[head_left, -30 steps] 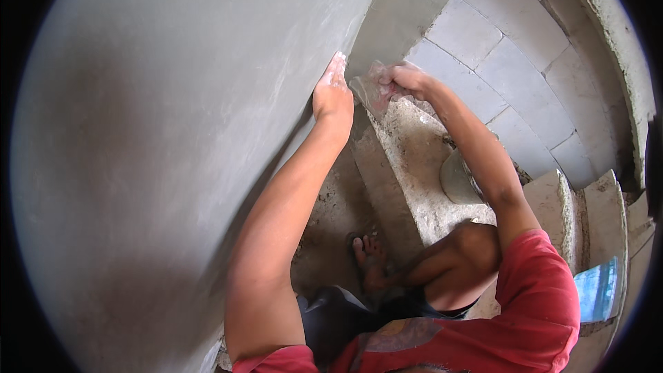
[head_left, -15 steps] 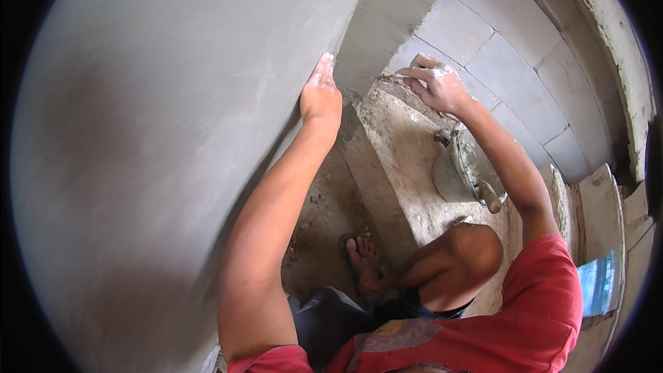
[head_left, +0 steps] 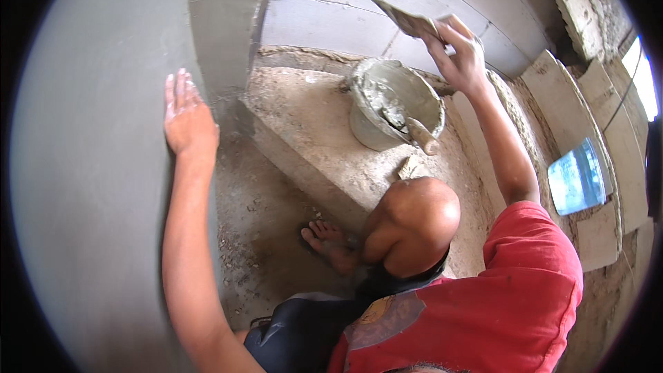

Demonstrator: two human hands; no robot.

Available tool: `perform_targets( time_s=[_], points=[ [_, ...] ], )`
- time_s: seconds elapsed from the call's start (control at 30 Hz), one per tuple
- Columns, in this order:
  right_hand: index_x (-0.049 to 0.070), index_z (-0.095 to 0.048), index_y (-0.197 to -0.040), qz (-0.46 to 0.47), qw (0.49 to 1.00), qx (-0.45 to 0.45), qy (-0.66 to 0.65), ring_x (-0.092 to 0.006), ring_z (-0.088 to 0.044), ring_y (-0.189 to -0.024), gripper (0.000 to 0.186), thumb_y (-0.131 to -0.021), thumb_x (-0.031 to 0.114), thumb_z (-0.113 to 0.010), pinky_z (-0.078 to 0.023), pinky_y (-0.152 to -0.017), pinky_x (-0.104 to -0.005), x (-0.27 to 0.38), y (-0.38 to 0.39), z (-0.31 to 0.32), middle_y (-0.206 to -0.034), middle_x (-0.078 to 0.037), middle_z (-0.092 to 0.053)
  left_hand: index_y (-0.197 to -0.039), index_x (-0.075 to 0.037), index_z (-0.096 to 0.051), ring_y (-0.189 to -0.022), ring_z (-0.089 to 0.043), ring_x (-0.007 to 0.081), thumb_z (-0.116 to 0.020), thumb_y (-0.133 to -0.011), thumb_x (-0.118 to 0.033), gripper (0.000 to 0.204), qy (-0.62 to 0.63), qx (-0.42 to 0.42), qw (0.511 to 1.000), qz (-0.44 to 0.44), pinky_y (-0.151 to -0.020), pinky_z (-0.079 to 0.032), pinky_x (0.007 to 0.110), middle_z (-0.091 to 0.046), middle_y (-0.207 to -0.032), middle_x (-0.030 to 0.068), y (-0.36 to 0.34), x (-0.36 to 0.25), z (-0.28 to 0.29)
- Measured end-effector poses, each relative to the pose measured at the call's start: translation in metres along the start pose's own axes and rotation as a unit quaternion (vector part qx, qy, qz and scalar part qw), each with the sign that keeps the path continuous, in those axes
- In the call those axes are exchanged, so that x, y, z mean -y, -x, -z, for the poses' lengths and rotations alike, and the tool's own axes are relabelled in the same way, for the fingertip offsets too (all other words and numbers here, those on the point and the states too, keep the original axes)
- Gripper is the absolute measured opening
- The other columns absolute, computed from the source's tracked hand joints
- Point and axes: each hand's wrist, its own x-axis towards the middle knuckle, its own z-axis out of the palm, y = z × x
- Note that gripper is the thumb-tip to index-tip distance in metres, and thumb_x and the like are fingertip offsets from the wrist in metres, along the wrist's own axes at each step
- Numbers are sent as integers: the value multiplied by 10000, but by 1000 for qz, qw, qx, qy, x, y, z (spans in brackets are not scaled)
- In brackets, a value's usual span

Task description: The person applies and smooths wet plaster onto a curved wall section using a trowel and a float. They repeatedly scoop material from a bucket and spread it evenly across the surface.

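Note:
My left hand (head_left: 186,114) lies with its fingers stretched out against the smooth grey plastered wall (head_left: 90,166), near the wall's corner. White residue coats the fingertips. Raised at the right, my right hand (head_left: 461,55) grips a thin, flat plastering tool (head_left: 407,19) with a pointed end, smeared with mortar. The tool is held in the air, apart from the wall. Below it, a bucket (head_left: 369,121) of wet grey mortar (head_left: 387,100) stands on the concrete step. A trowel's wooden handle (head_left: 423,137) leans over the bucket's near rim; its blade is in the mortar.
Behind the bucket rises a wall of pale blocks (head_left: 318,21). Beside my bent knee (head_left: 418,217) runs the rough step (head_left: 304,124). A translucent blue container (head_left: 577,178) is at the right, among rough slabs (head_left: 566,97). Loose grit lies on the ground (head_left: 242,255).
My view has swung right, bringing the bucket fully into sight. My right hand has lifted away from the wall corner with the flat tool. My left hand remains against the plaster, its fingers more spread.

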Motion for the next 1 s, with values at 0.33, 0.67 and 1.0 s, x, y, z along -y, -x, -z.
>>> perform_targets(
  time_s=[0.33, 0.67, 1.0],
  points=[
    [71, -708, -1352, -39, 963, 158, 215, -258, -665, -910, 548, -815, -17, -769, -641, -698, -386, 1, 215, 19, -1182, -97, -711, -1602, -23, -487, -1684, -85, 177, -684, -969, -351, 739, 38, -27, 999, 22, -1383, 26, 448, -296, -1785, 38, -22, -17, -26],
    [32, -730, -1285, -128, 957, 173, 194, -353, -677, -944, 466, -822, -7, -756, -600, -821, -438, 33, 290, 57, -1249, -163, -740, -1609, -19, -474, -1683, -91, 181, -712, -947, -334, 771, 49, -22, 998, 18, -1386, 1, 452, -298, -1783, 45, -21, -17, -26],
    [72, -789, -1221, -232, 946, 17, 226, -335, -641, -1070, 250, -985, 66, -707, -496, -978, -460, -7, 225, 96, -1130, -140, -703, -1651, 12, -372, -1687, -88, 243, -662, -990, -519, 896, -2, 14, 1000, -10, -1373, 31, 488, -266, -1791, 99, -15, -17, -17]
  ],
)
